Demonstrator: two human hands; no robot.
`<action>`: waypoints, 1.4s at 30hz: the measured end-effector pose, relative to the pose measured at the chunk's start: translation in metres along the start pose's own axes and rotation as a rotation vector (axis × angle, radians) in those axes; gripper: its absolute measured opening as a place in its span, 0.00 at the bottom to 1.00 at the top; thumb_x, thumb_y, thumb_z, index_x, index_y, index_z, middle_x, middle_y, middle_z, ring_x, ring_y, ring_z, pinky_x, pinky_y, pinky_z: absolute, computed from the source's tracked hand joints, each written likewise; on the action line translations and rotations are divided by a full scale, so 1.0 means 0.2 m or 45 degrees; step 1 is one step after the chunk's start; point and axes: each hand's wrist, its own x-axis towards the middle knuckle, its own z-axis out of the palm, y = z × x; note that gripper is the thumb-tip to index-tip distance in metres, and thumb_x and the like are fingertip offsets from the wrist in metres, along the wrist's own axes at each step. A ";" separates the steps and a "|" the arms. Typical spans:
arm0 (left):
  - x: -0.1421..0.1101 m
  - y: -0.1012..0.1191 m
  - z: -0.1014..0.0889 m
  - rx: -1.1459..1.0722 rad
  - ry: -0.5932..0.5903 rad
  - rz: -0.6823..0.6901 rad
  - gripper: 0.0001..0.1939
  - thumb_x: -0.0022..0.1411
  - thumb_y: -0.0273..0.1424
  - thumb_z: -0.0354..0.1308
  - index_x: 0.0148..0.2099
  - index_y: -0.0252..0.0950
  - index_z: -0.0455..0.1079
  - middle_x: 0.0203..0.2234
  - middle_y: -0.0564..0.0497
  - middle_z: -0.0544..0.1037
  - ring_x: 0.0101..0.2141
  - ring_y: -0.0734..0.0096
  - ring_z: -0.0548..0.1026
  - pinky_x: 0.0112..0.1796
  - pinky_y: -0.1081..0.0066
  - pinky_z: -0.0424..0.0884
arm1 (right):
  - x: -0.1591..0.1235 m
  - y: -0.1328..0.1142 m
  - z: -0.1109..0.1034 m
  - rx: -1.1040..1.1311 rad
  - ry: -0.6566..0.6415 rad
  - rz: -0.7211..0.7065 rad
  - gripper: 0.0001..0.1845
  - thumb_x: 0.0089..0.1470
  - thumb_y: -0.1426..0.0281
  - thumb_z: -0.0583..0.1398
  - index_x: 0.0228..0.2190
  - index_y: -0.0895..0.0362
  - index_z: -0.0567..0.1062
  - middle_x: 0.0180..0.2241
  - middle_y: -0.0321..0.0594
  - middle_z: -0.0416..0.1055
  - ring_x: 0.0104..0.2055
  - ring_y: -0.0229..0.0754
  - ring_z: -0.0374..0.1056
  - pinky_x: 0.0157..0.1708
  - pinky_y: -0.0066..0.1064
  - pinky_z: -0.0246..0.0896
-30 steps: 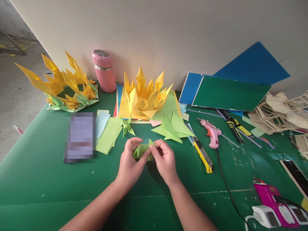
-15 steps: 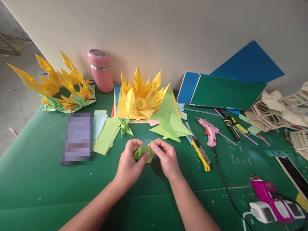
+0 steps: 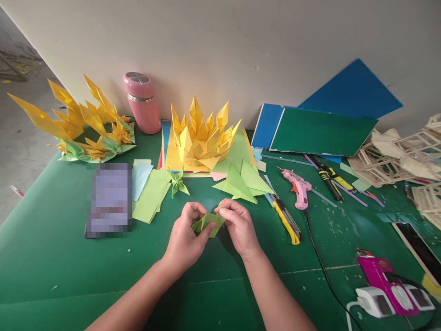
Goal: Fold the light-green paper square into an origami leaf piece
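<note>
Between my hands is a small piece of folded green paper, held above the table. My left hand is closed on its left side, thumb across the front face. With thumb and forefinger, my right hand pinches its upper right corner. Just beyond them lie a green paper flower and several larger folded green paper pieces. Behind these a yellow folded-paper crown stands on stacked coloured sheets. My fingers hide part of the folded paper.
Green paper sheets and a blurred dark-edged tablet lie left. A second paper crown and a pink flask stand behind. On the right are a yellow cutter, a corded pink glue gun, a magenta power strip and a phone.
The folded paper has tilted slightly, and its upper right corner is now pressed down under my right thumb. Both hands keep their grip. The view has shifted a little.
</note>
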 end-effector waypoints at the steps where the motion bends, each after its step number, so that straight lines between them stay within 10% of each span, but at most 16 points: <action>1: 0.00 0.00 0.00 0.009 -0.008 0.005 0.09 0.54 0.31 0.54 0.36 0.41 0.56 0.23 0.59 0.68 0.24 0.74 0.71 0.25 0.74 0.66 | 0.00 0.00 0.00 -0.003 0.002 0.004 0.06 0.39 0.68 0.61 0.16 0.56 0.71 0.21 0.33 0.67 0.27 0.37 0.60 0.30 0.29 0.54; 9: -0.02 0.00 0.01 -0.007 -0.125 -0.015 0.11 0.51 0.29 0.56 0.37 0.41 0.58 0.21 0.60 0.68 0.22 0.74 0.69 0.25 0.74 0.66 | 0.03 -0.01 -0.01 0.145 0.094 0.018 0.07 0.39 0.66 0.63 0.18 0.56 0.72 0.19 0.31 0.63 0.23 0.34 0.56 0.26 0.28 0.55; 18: 0.02 0.01 0.00 -0.310 0.071 -0.228 0.19 0.48 0.36 0.62 0.38 0.42 0.56 0.26 0.59 0.70 0.21 0.75 0.70 0.22 0.73 0.70 | -0.02 0.01 -0.03 -0.016 -0.007 0.004 0.18 0.51 0.54 0.60 0.33 0.55 0.78 0.29 0.38 0.70 0.31 0.38 0.64 0.33 0.29 0.61; 35: 0.00 0.04 0.02 -0.028 0.128 -0.061 0.14 0.49 0.37 0.61 0.38 0.41 0.64 0.34 0.53 0.72 0.30 0.70 0.73 0.29 0.72 0.70 | -0.12 0.05 0.00 -0.531 0.221 -0.397 0.17 0.56 0.57 0.56 0.22 0.55 0.65 0.20 0.31 0.57 0.22 0.34 0.52 0.23 0.26 0.52; 42: 0.00 0.02 0.01 -0.166 0.230 -0.116 0.15 0.52 0.39 0.61 0.42 0.42 0.65 0.35 0.52 0.72 0.30 0.71 0.73 0.30 0.72 0.70 | -0.13 0.04 -0.01 -0.488 -0.047 -0.253 0.17 0.54 0.54 0.57 0.24 0.55 0.66 0.19 0.30 0.56 0.21 0.34 0.52 0.21 0.26 0.49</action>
